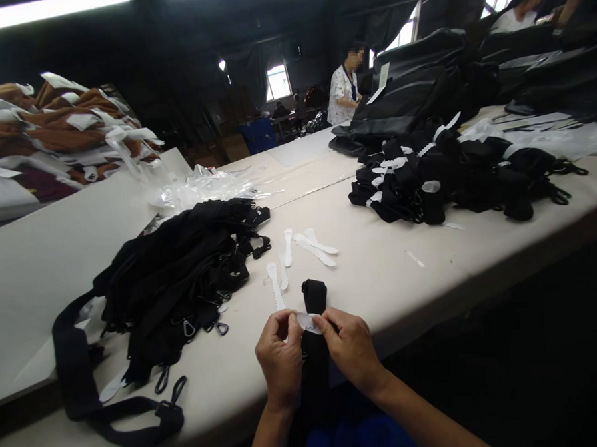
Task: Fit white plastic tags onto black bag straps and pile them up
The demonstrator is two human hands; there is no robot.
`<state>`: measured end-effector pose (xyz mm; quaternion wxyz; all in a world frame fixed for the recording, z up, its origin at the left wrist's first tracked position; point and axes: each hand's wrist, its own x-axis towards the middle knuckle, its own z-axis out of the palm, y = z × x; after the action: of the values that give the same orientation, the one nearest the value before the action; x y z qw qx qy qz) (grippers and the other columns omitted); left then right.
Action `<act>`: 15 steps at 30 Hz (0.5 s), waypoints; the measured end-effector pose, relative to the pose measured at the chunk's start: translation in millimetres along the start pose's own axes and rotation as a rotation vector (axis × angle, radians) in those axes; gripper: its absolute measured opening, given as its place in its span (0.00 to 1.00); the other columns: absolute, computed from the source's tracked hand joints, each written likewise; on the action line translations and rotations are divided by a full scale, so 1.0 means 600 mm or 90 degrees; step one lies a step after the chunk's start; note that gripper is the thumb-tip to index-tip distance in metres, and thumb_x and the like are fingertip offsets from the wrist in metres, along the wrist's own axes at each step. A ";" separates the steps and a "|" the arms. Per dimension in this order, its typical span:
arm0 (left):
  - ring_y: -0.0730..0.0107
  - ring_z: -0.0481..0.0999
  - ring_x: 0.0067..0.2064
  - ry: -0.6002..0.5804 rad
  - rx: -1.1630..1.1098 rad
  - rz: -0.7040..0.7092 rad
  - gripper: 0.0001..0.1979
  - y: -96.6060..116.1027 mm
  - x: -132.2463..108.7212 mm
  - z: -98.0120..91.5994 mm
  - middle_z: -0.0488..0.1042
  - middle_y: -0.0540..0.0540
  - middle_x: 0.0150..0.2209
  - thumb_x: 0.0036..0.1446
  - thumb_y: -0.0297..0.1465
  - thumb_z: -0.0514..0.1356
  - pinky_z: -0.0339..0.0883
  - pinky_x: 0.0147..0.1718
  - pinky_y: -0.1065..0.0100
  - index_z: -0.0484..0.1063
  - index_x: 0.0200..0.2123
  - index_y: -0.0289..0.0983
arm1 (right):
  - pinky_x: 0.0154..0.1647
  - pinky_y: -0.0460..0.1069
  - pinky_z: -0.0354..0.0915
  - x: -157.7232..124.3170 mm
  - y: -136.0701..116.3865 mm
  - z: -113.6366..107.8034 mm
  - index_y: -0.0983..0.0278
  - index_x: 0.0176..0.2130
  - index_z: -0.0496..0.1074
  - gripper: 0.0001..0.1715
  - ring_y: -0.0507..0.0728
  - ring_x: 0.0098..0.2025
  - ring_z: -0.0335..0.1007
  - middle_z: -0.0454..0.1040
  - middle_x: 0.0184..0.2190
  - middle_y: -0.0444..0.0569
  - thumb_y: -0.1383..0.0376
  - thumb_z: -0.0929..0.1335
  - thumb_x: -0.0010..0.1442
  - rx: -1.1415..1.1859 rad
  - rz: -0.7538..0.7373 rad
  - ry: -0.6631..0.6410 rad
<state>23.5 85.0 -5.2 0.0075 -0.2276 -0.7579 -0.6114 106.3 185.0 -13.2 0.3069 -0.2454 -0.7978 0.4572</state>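
A folded black webbing strap [318, 362] lies at the table's front edge, its looped end pointing away from me. Around its middle goes a white notched paper band [308, 322]. My left hand [281, 358] pinches the band's left end between thumb and fingers. On the other side, my right hand [352, 347] is closed on the band's right end, thumb pressed against it over the strap. Just beyond my hands lie several loose white bands [288, 248] with toothed edges. Whether the band's ends are joined is hidden by my fingers.
Left is a heap of loose black straps [181, 270] with metal clips, one strap trailing toward the front edge. Banded strap bundles [426, 177] are piled right, with black bags [411, 91] behind. Clear plastic [206, 186] lies back left. A person [342, 91] stands across the table.
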 end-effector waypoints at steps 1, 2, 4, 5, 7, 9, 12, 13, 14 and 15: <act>0.70 0.72 0.27 0.011 -0.022 -0.032 0.12 -0.002 -0.001 0.001 0.73 0.51 0.26 0.60 0.41 0.60 0.66 0.26 0.72 0.72 0.36 0.37 | 0.28 0.47 0.51 -0.001 0.004 0.000 0.62 0.23 0.65 0.23 0.52 0.23 0.58 0.65 0.19 0.43 0.55 0.63 0.66 -0.028 -0.013 0.000; 0.71 0.71 0.26 0.018 -0.043 -0.061 0.13 -0.005 -0.003 0.003 0.72 0.51 0.24 0.60 0.42 0.60 0.66 0.25 0.73 0.72 0.36 0.37 | 0.28 0.47 0.51 -0.002 0.007 0.000 0.62 0.22 0.64 0.23 0.52 0.23 0.59 0.66 0.20 0.43 0.55 0.63 0.66 -0.048 -0.019 -0.004; 0.73 0.69 0.24 0.025 -0.083 -0.108 0.15 -0.009 -0.007 0.007 0.71 0.52 0.23 0.59 0.43 0.60 0.65 0.22 0.74 0.71 0.35 0.37 | 0.29 0.47 0.51 0.001 0.011 -0.001 0.62 0.22 0.64 0.23 0.52 0.24 0.60 0.67 0.20 0.44 0.56 0.63 0.67 -0.073 -0.020 -0.014; 0.73 0.69 0.23 0.027 -0.102 -0.125 0.15 -0.010 -0.009 0.008 0.71 0.52 0.23 0.58 0.44 0.61 0.65 0.22 0.74 0.71 0.35 0.36 | 0.29 0.47 0.51 0.002 0.011 -0.003 0.62 0.22 0.64 0.23 0.52 0.24 0.61 0.68 0.20 0.44 0.56 0.63 0.66 -0.079 -0.018 -0.016; 0.74 0.68 0.23 0.026 -0.136 -0.153 0.17 -0.010 -0.012 0.008 0.71 0.52 0.23 0.56 0.45 0.62 0.64 0.21 0.75 0.71 0.36 0.36 | 0.29 0.47 0.51 0.006 0.007 -0.006 0.62 0.22 0.63 0.23 0.52 0.24 0.60 0.67 0.20 0.43 0.56 0.64 0.66 -0.070 -0.010 -0.022; 0.74 0.69 0.22 0.037 -0.142 -0.173 0.19 -0.005 -0.014 0.006 0.71 0.52 0.23 0.53 0.47 0.64 0.64 0.21 0.75 0.71 0.38 0.37 | 0.27 0.46 0.50 0.007 0.002 -0.012 0.63 0.21 0.63 0.23 0.51 0.23 0.58 0.64 0.19 0.42 0.57 0.64 0.65 -0.032 0.008 -0.033; 0.70 0.73 0.26 0.070 -0.053 -0.130 0.21 0.013 -0.014 0.007 0.74 0.51 0.24 0.51 0.49 0.64 0.69 0.26 0.73 0.74 0.38 0.38 | 0.26 0.45 0.50 0.009 -0.001 -0.020 0.63 0.21 0.63 0.23 0.50 0.24 0.57 0.62 0.18 0.41 0.56 0.66 0.64 0.051 0.042 -0.038; 0.69 0.74 0.27 0.078 -0.020 -0.098 0.20 0.021 -0.014 0.011 0.75 0.51 0.24 0.51 0.50 0.63 0.70 0.29 0.72 0.74 0.37 0.39 | 0.26 0.45 0.52 0.011 0.000 -0.022 0.64 0.22 0.64 0.23 0.50 0.24 0.58 0.63 0.19 0.41 0.55 0.66 0.63 0.086 0.053 -0.032; 0.68 0.75 0.28 0.081 0.000 -0.066 0.19 0.030 -0.015 0.017 0.75 0.51 0.25 0.52 0.49 0.62 0.71 0.31 0.72 0.74 0.37 0.40 | 0.27 0.45 0.54 0.012 0.002 -0.025 0.63 0.23 0.65 0.22 0.50 0.25 0.60 0.64 0.21 0.42 0.54 0.67 0.63 0.131 0.063 -0.028; 0.68 0.75 0.28 0.081 0.003 -0.040 0.19 0.041 -0.016 0.026 0.75 0.51 0.25 0.53 0.49 0.61 0.71 0.31 0.71 0.74 0.37 0.40 | 0.28 0.45 0.57 0.014 0.003 -0.028 0.63 0.27 0.67 0.20 0.51 0.27 0.63 0.67 0.24 0.43 0.52 0.68 0.62 0.193 0.070 -0.023</act>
<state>45.1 99.6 10.7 0.0368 -0.1644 -0.7641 -0.6227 112.7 201.5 -6.0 0.3002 -0.2314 -0.7105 0.5929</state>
